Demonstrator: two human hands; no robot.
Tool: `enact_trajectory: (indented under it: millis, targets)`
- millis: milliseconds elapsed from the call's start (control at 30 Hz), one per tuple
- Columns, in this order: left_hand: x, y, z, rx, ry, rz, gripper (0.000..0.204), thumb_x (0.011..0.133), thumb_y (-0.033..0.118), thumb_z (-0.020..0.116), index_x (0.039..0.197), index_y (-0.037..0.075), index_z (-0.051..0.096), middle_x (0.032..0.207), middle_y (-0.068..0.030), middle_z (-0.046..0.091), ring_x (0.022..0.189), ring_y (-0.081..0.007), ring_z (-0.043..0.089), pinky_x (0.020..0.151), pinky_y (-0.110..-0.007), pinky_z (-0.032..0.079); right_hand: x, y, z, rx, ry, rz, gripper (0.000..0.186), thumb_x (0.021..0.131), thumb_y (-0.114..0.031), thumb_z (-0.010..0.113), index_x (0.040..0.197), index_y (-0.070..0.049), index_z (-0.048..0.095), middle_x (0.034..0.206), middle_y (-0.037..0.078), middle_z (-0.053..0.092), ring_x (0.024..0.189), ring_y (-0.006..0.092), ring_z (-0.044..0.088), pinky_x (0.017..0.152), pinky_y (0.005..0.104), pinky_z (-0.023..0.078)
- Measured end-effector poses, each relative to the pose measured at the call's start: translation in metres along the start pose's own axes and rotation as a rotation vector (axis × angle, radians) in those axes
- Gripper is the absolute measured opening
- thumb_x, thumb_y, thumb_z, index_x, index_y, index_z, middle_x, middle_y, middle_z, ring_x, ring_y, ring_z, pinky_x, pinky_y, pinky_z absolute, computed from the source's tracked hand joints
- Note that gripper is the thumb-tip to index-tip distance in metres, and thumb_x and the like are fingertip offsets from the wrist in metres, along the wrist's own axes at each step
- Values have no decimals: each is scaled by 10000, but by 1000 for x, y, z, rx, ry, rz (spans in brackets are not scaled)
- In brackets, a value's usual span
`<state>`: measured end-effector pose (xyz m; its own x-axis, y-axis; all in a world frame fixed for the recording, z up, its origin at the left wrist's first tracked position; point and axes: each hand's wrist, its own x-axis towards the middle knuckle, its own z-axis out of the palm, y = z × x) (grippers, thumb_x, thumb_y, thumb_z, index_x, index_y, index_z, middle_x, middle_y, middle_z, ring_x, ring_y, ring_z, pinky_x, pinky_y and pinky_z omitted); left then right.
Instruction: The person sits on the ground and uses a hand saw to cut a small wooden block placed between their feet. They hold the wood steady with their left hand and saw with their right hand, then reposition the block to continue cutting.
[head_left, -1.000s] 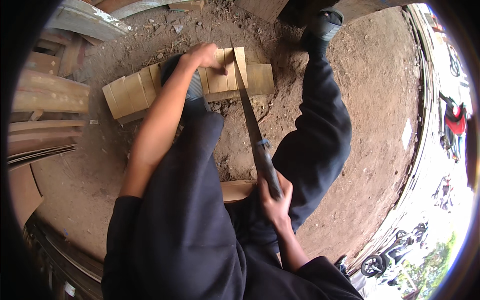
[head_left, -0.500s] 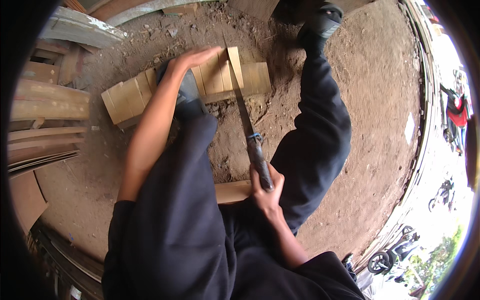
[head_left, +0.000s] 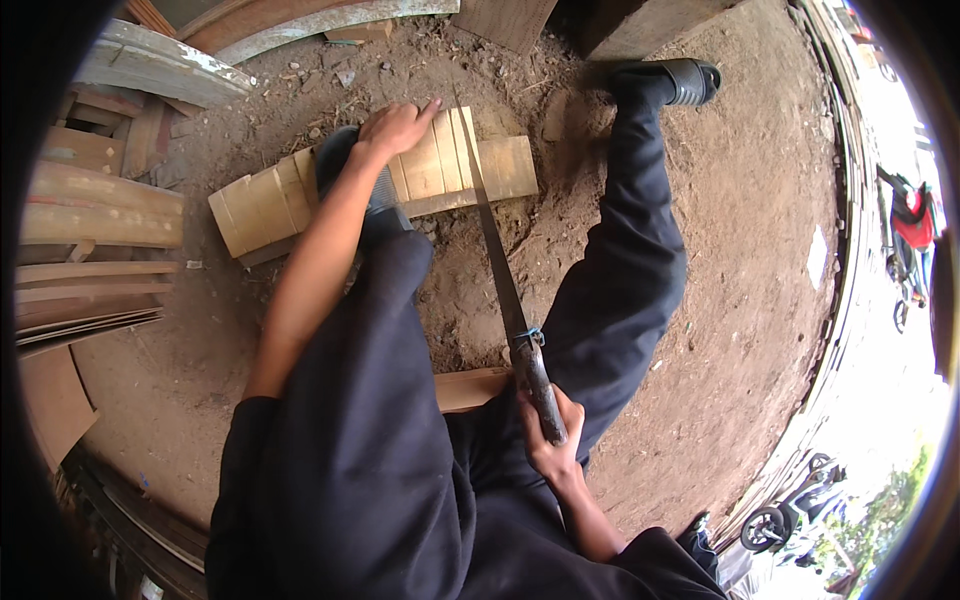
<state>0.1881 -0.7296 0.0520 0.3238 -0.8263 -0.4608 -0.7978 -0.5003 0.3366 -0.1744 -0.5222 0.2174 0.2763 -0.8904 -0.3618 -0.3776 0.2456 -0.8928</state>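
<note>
Right hand [head_left: 553, 432]: clamped round the dark handle of a handsaw [head_left: 497, 262], close to the near thigh, fingers curled fully about it.
Handsaw: slanting from the near right toward the far left, crossing the right-hand part of the pale wooden board [head_left: 427, 165] and reaching past its far edge; bound with something blue where blade meets handle.
Left hand [head_left: 397, 130]: spread low over the far edge of the board, just left of the blade, with fingertips pointing right; cannot tell whether gripping the wood or only resting there.
Wooden board: on the ground ahead, running from left to right with a slight rise toward the right; marked crosswise by several lines, layered above a second strip [head_left: 512, 166] visible at the right end.
Left foot: in a dark slipper [head_left: 382, 205], set across the middle of the board, under the left forearm.
Right foot: in a dark sandal [head_left: 690, 82], stretched to the far right, apart from the board.
Ground: bare brown soil [head_left: 740, 300], littered with chips beyond the board.
Left side: stacked with timber [head_left: 100, 205].
Right side: edged by bright daylight, with a motorbike [head_left: 768, 528] at the near right.
</note>
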Motion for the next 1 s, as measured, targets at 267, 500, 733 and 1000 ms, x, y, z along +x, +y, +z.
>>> enact_trajectory:
  millis: [267,500,733,1000]
  targets:
    - [-20,-4,-22,90,-129,284,977,612,447,824,1299,-120,421,1280,-325,499,1225,-386,491,1040,-389,379,28,3,-7,91,72,-201,153,843,-37,631,728,16,544,527,55,469,452,93,443,451,264,372]
    - [-53,27,-26,250,16,269,842,628,413,834,1246,-34,479,1231,-280,553,1177,-389,534,988,-470,427,55,3,1,91,62,-210,170,859,-86,638,753,19,555,505,62,446,453,85,417,456,278,375]
    - [-58,28,-17,267,67,187,930,548,535,840,1177,-46,476,1139,-272,589,1090,-384,580,937,-478,456,100,-5,30,84,26,-178,189,872,-145,626,820,32,588,569,37,449,548,70,407,506,276,369]
    - [-29,20,-1,300,-14,217,1223,499,637,818,1381,-56,330,1397,-288,378,1332,-403,343,1094,-471,329,153,20,58,12,-4,-139,205,864,-160,609,813,39,590,560,74,469,545,95,425,533,304,395]
